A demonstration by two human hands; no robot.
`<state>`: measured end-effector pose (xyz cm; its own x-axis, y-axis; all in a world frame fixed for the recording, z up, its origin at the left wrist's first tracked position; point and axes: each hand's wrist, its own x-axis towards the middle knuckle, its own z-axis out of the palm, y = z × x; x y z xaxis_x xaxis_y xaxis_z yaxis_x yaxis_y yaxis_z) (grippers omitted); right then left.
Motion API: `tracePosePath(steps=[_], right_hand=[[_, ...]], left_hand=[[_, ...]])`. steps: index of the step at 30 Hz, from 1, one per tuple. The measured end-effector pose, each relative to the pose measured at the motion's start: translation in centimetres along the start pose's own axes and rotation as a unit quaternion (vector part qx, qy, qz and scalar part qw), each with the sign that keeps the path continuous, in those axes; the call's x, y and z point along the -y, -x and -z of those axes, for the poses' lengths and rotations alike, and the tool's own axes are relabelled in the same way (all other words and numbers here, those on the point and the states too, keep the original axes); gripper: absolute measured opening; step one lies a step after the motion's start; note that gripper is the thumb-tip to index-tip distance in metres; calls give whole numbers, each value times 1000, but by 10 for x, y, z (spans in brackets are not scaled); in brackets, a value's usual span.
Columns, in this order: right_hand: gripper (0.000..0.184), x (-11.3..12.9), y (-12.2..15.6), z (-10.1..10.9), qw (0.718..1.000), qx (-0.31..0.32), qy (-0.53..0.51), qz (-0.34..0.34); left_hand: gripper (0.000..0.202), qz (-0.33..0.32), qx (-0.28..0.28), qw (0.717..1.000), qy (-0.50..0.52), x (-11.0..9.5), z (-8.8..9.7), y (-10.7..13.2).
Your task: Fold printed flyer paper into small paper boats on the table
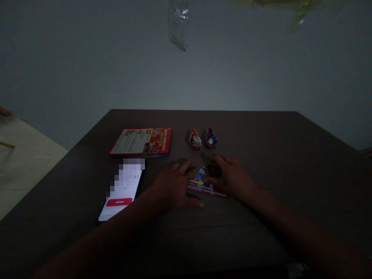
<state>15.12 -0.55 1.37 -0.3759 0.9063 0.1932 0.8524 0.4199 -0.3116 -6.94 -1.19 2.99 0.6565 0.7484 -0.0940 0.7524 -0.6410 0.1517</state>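
A printed paper sheet [207, 188] in blue, yellow and pink lies on the table between my hands, partly covered by them. My left hand [176, 184] is spread over its left end, with the thumb stretched out toward me. My right hand [229, 174] rests on its right side; thumb and forefinger are apart, while the other fingers are partly hidden. Just beyond stand two small folded paper pieces, a red and white one [195, 140] and a dark blue and red one [211, 139].
A red and white printed booklet or stack [139, 141] lies at the back left. Nearer me is a phone [124, 190] with its screen lit. The dark table [261, 131] meets a grey wall [232, 69], where a clear plastic bag [178, 25] hangs.
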Motion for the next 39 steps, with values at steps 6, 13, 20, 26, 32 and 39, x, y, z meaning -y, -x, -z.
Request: tracePosePath(steps=[6,13,20,26,32,39], right_hand=[[43,-2,-1,-1,1000,2,-7,-6],[43,1,0,2,1000,2,-2,-10],[45,0,0,0,1000,12,0,-7],[45,0,0,1,1000,14,-10,-11],[46,2,0,2,1000,15,-10,-20],[45,1,0,1,1000,10,8,-4]], left_hand=[[96,1,14,1000,11,3,2,1],[88,5,44,999,19,6,9,5],[89,12,55,998,14,10,8,8],[87,0,53,999,5,12,11,12],[79,14,66,998,-1,8,18,12],[60,-1,58,998,-13,3,20,16]])
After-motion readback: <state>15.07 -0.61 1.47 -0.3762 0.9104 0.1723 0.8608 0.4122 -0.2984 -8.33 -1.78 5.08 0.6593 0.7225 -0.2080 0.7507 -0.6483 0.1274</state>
